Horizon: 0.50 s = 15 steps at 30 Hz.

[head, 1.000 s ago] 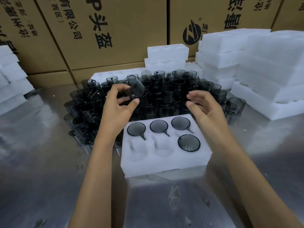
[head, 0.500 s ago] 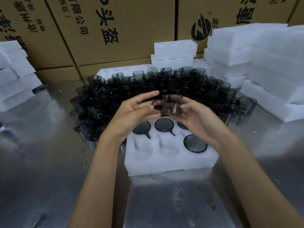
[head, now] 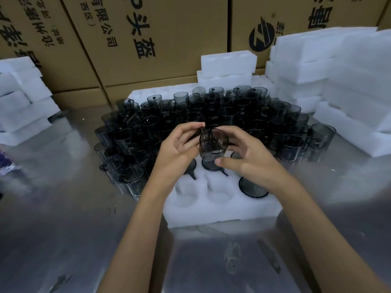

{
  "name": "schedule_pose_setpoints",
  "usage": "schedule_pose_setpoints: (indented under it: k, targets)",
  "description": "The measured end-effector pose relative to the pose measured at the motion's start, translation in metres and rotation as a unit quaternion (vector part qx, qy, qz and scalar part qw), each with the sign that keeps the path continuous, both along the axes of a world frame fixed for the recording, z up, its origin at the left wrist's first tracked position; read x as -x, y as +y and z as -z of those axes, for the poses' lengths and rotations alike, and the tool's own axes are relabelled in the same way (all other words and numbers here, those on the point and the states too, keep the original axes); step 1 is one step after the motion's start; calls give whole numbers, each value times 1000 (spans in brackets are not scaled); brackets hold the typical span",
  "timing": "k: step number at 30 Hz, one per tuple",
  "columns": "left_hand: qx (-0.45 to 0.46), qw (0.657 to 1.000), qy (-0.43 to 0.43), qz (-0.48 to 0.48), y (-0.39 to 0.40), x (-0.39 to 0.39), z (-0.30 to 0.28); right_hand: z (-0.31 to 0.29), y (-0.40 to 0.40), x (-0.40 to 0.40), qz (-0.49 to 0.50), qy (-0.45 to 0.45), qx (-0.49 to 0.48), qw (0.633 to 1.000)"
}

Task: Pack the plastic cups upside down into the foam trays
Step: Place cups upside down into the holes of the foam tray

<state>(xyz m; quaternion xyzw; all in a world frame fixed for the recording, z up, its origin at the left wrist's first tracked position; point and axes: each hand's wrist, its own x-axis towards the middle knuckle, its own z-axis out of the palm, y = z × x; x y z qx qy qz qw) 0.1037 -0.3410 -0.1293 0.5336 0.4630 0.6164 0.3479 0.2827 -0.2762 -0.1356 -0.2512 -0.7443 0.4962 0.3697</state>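
Note:
A smoky transparent plastic cup is held above the white foam tray, its mouth turned towards me. My left hand pinches its handle side with thumb and fingers. My right hand curls round the cup's right side, thumb under it. Upside-down cups sit in the tray's pockets, one at the front right and others partly hidden under my hands. Two front pockets of the tray hold nothing. A large crowd of upright cups stands behind the tray.
Stacks of white foam trays rise at the right, at the back and at the left. Cardboard boxes wall off the back. The shiny metal table spreads around the tray.
My left hand brought a cup from the pile to the middle, my right hand joined it, and the cup has turned from side-on to mouth facing me.

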Motion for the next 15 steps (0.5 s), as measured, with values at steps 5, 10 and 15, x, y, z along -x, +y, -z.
schedule_pose_setpoints:
  k: [5, 10, 15]
  targets:
    - [42, 995, 37, 86, -7, 7, -5, -2, 0, -3, 2, -28, -2, 1000]
    - [130, 971, 110, 168, -16, 19, -11, -5, 2, -14, -81, -82, 36, 993]
    - [183, 959, 145, 164, -22, 25, -15, -8, 0, -19, -118, -151, 15, 981]
